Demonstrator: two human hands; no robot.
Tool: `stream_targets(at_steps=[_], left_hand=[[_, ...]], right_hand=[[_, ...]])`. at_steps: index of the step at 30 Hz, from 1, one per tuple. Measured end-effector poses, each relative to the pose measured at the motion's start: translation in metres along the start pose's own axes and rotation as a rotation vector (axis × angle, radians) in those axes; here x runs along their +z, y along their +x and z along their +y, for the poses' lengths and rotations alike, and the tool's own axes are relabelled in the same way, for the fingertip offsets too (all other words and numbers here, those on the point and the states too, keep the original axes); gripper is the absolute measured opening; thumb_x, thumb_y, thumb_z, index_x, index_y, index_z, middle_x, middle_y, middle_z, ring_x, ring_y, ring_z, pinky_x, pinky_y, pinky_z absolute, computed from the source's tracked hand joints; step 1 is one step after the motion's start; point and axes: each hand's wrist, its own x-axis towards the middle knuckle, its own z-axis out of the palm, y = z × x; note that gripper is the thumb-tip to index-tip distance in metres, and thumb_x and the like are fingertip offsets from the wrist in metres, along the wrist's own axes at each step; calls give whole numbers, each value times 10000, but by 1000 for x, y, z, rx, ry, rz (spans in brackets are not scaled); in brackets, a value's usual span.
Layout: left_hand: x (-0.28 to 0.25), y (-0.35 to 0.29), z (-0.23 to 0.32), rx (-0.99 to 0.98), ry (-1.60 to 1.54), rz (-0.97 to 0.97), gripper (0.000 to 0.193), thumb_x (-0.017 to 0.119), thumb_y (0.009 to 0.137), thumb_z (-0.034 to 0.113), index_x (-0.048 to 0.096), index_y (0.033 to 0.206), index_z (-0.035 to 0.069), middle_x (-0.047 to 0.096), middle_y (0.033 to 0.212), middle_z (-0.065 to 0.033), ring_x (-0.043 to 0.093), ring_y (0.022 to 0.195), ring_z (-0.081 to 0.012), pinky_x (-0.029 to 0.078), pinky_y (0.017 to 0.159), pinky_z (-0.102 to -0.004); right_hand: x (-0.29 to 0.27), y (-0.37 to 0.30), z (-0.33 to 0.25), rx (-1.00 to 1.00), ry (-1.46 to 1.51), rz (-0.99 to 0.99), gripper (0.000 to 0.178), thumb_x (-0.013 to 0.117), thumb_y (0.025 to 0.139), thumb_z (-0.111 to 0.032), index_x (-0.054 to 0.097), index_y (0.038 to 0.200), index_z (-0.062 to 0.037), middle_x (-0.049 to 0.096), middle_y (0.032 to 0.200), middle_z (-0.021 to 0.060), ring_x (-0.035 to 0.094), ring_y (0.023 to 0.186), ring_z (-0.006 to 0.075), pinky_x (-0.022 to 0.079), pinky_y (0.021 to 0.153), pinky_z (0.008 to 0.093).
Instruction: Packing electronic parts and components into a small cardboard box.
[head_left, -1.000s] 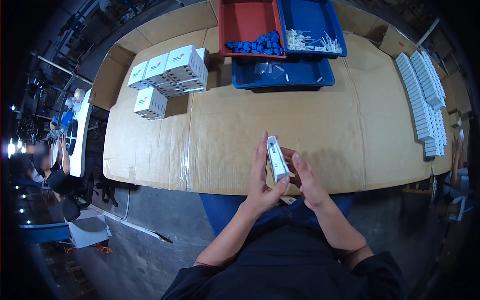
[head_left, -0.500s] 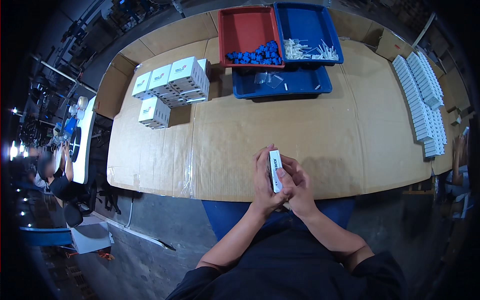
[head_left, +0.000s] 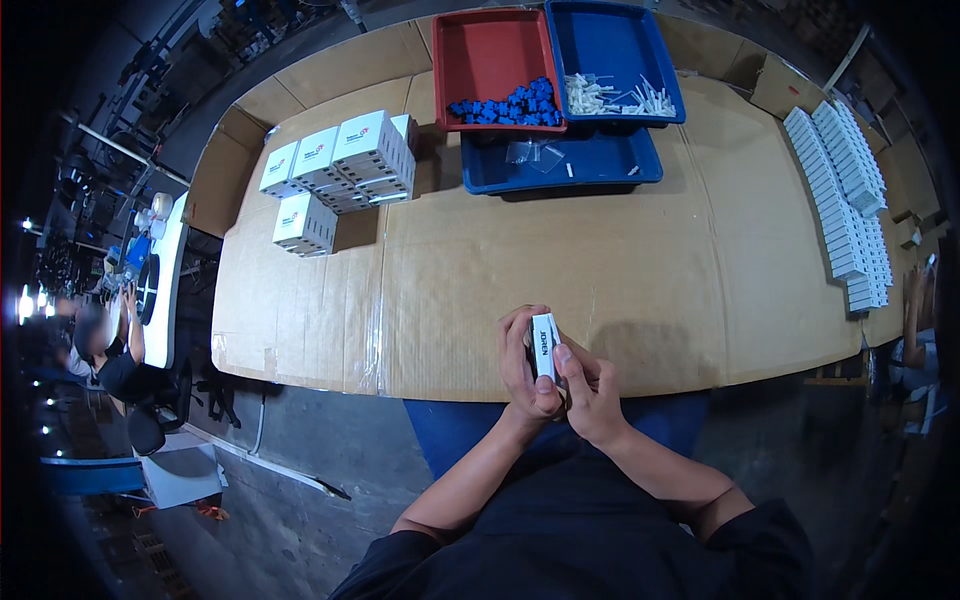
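A small white box (head_left: 543, 343) with dark print stands between my two hands, above the near edge of the cardboard-covered table. My left hand (head_left: 520, 365) is wrapped round its left side, the thumb bent at the lower end. On the other side my right hand (head_left: 592, 392) holds it too, with the thumb against the right edge and the fingers curled behind. The palms and fingers hide the box's sides and underside.
Stacked white boxes (head_left: 345, 165) stand at the left. Behind are a red tray (head_left: 490, 50) of blue pieces and blue trays (head_left: 605, 45) with white pieces and clear bags. Rows of small white boxes (head_left: 835, 200) line the right. A person (head_left: 120, 350) sits far left.
My hands and the box have come slightly lower and nearer. The left thumb now rests at the box's lower end, and the right thumb has shifted to its right edge.
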Motion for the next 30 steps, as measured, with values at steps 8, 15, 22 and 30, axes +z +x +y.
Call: stream_targets(at_steps=[8, 15, 22, 30], left_hand=[[-3, -9, -6, -62, -89, 24, 945, 407, 945, 715, 475, 1382, -120, 549, 1289, -271, 531, 1211, -382, 436, 1037, -492], [-9, 1, -14, -234, -106, -207, 1120, 472, 942, 775, 166, 1630, -54, 398, 1521, -251, 498, 1293, -360, 394, 1110, -480], [-7, 16, 18, -798, -626, -151, 1024, 285, 964, 830, 143, 1670, 102, 417, 1570, -142, 431, 1450, -271, 378, 1188, -446], [-6, 10, 49, -1246, -845, -339, 856, 202, 1029, 748, 300, 1599, 117, 487, 1515, -165, 549, 1366, -321, 530, 1075, -463]], right_hand=[[2, 1, 4, -29, -10, -40, 484, 502, 1115, -259, 517, 1482, 57, 609, 1439, 178, 599, 1263, 180, 475, 1058, 303], [-37, 28, -1, 43, -36, -262, 645, 655, 1016, -212, 413, 1587, -34, 428, 1529, 150, 458, 1391, 266, 434, 1119, 385], [-59, 31, -14, -431, -752, -275, 850, 881, 793, -363, 528, 1515, -86, 461, 1491, 157, 513, 1346, 333, 462, 1101, 433], [-67, 54, -12, -886, -843, -313, 855, 795, 810, -569, 573, 1415, -8, 525, 1508, 213, 564, 1348, 389, 407, 1170, 539]])
